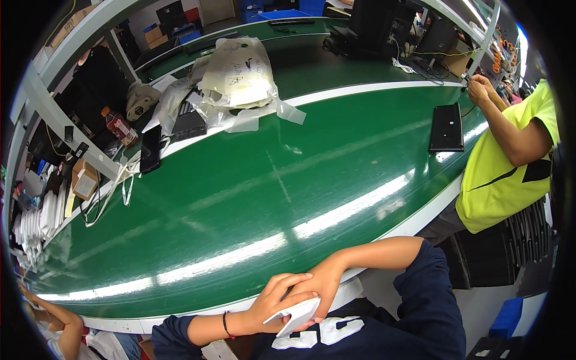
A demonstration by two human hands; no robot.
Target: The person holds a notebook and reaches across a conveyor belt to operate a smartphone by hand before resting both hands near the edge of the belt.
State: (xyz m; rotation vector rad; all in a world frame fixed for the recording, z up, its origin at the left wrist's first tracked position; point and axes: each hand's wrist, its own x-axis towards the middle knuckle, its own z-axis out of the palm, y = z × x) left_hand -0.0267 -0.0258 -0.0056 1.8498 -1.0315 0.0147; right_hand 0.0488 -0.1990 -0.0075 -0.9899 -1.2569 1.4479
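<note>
Close to my body, at the near edge of the green work surface, my two hands are clasped together. My left hand (pixel 277 302), with a dark red cord at its wrist, closes round a folded white sheet (pixel 302 314), perhaps paper or cloth. Reaching in from the right, my right hand (pixel 321 285) overlaps the left one, its fingers bent down against the same white sheet. Part of the sheet and several fingertips are hidden between the hands.
On the green surface (pixel 240 198) at the right lies a flat black panel (pixel 447 128), beside a co-worker in a yellow shirt (pixel 504 159). Along the far edge are plastic-wrapped packages (pixel 237 72), a black phone (pixel 150 149) and a drink bottle (pixel 120 127). Another person's arm (pixel 60 315) shows lower left.
</note>
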